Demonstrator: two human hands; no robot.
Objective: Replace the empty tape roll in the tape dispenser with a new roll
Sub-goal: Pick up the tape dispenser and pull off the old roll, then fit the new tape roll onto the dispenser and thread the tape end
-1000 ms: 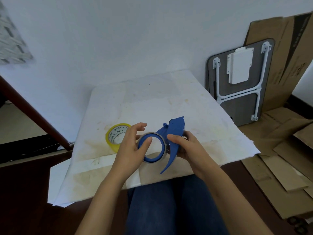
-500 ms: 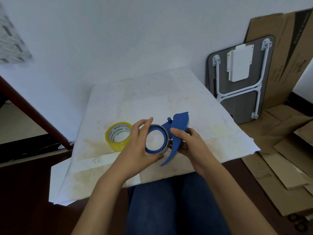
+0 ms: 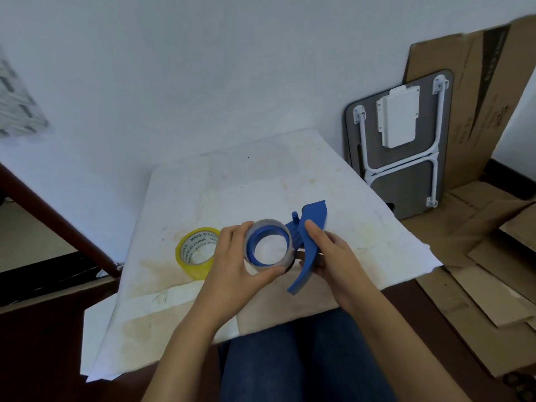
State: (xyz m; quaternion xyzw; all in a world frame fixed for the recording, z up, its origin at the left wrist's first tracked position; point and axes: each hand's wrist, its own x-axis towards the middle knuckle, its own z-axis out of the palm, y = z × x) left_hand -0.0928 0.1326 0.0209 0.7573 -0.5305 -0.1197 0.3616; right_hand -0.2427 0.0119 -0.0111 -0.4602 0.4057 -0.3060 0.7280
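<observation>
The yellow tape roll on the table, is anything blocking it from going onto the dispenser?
Yes: the empty roll sits on the blue dispenser hub, gripped by the left hand. The yellow tape roll lies apart, untouched.

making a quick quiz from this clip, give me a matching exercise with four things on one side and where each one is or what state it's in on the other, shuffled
Things:
1. yellow tape roll
2. blue tape dispenser
3. empty tape core
4. folded table

Places or states:
A. leaning against the wall
B. lying flat on the white sheet, untouched
C. gripped at its handle by the right hand
D. pinched around its rim by the left hand, at the dispenser's hub

Pairs: 1-B, 2-C, 3-D, 4-A
</observation>
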